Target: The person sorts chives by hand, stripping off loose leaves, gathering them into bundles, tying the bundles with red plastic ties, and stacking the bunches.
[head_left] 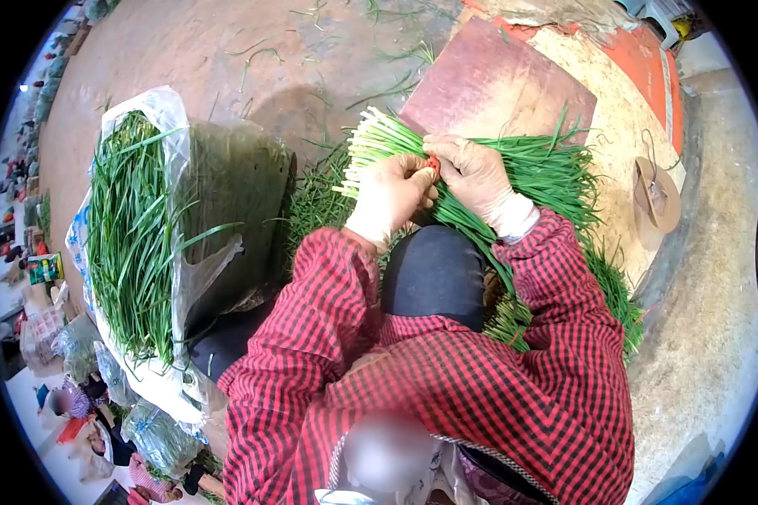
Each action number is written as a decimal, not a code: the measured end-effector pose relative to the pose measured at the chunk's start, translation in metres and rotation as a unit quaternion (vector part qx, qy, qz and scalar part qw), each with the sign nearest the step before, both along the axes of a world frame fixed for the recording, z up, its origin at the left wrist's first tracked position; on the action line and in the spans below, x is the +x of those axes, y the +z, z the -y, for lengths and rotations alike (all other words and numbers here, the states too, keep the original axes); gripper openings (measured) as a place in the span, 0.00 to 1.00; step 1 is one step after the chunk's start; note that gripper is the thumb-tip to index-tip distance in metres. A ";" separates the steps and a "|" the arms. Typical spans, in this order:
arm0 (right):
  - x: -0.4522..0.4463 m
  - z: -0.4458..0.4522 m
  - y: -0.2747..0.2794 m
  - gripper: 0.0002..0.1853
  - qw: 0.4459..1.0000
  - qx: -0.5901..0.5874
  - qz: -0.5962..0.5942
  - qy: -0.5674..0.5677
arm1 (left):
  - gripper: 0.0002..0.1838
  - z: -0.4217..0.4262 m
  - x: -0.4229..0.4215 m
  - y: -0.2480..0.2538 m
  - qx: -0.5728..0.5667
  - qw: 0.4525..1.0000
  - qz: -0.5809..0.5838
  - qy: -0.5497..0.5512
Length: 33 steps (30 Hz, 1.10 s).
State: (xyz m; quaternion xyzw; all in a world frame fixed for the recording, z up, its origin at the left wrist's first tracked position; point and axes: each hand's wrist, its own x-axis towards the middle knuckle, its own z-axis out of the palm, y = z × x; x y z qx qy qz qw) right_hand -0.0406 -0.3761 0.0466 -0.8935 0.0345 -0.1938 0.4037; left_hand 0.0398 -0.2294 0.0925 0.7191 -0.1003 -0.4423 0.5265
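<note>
A bundle of long green stalks with pale cut ends at the left lies across in front of my knee. A red tie goes round it near the pale ends. My gloved left hand pinches the tie from the left, fingers closed. My gloved right hand is closed on the bundle just right of the tie, its fingertips at the red band. More green stalks lie beneath and to the right of my right forearm.
A plastic-lined bag packed with greens stands at the left. A reddish board lies beyond the bundle. Loose stalks litter the floor. A round tan object is at the right. Other people and bags are at the far left.
</note>
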 end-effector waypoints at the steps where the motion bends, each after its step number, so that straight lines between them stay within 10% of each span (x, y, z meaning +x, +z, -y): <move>1: -0.001 0.002 0.004 0.13 1.000 -0.001 0.001 0.000 | 0.11 0.003 0.005 0.001 0.013 0.999 -0.039 -0.002; 7: -0.005 0.015 0.018 0.23 0.990 0.090 -0.095 0.041 | 0.10 0.020 0.022 0.013 0.101 0.993 -0.023 -0.054; 17: 0.000 0.016 0.000 0.13 0.967 0.221 -0.128 0.009 | 0.11 0.018 0.013 0.016 0.089 0.995 0.015 -0.035; 23: -0.004 -0.012 0.006 0.07 0.990 0.090 -0.031 -0.099 | 0.14 0.006 0.010 0.010 0.034 0.999 -0.040 -0.010; 27: -0.008 -0.024 0.021 0.05 0.992 -0.035 0.013 -0.123 | 0.12 0.009 0.008 0.017 -0.007 0.905 0.426 0.006; 29: -0.006 -0.025 0.048 0.04 0.990 -0.082 -0.010 -0.112 | 0.12 0.020 0.030 0.031 0.019 0.689 0.723 -0.046; 33: -0.006 -0.015 0.087 0.03 0.973 0.094 0.165 -0.135 | 0.14 0.010 0.054 0.030 0.076 0.730 0.669 -0.119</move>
